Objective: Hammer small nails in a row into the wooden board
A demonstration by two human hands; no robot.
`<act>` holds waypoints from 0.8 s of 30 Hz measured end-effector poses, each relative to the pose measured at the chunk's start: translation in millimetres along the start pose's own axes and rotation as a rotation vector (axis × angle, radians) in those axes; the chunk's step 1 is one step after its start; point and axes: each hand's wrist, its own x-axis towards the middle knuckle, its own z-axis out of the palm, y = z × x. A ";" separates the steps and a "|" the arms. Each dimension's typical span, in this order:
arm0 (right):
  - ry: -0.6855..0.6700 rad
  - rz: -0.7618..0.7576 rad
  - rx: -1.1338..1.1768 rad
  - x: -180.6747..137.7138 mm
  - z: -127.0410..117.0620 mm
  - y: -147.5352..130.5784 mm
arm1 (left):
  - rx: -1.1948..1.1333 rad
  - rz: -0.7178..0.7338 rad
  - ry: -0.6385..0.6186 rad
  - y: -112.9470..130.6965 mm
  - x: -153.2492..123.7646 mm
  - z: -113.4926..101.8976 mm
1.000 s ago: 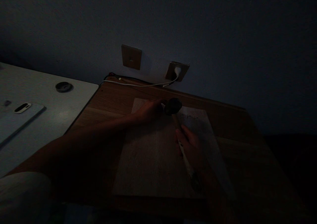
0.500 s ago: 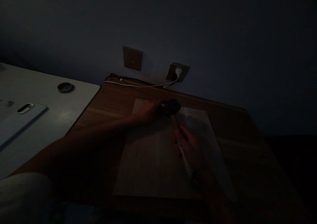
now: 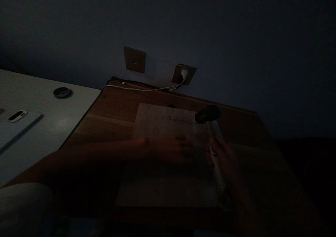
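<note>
The scene is very dark. A pale wooden board (image 3: pixel 157 188) lies on a brown wooden table (image 3: pixel 110 111). A short row of small nails (image 3: pixel 177 118) stands near the board's far edge. My right hand (image 3: pixel 227 158) grips the handle of a hammer (image 3: pixel 208 114), whose dark head hangs over the board's far right corner. My left hand (image 3: pixel 172 149) rests on the middle of the board, fingers pointing right towards the hammer handle. Whether it holds anything is too dark to see.
A white desk (image 3: pixel 52 118) adjoins on the left, with a round dark disc (image 3: pixel 62 92) and a flat pale device (image 3: pixel 15 125). On the wall are a switch plate (image 3: pixel 134 59) and a socket (image 3: pixel 183 74) with a white cable (image 3: pixel 139 88).
My left hand has drawn back from the board's far edge to its middle. The hammer has swung right, away from the nails, which now show. The view shifted slightly.
</note>
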 end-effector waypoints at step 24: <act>-0.081 -0.019 -0.004 -7.4 3.9 0.4 | -0.015 -0.286 0.095 -48.5 -41.7 -4.4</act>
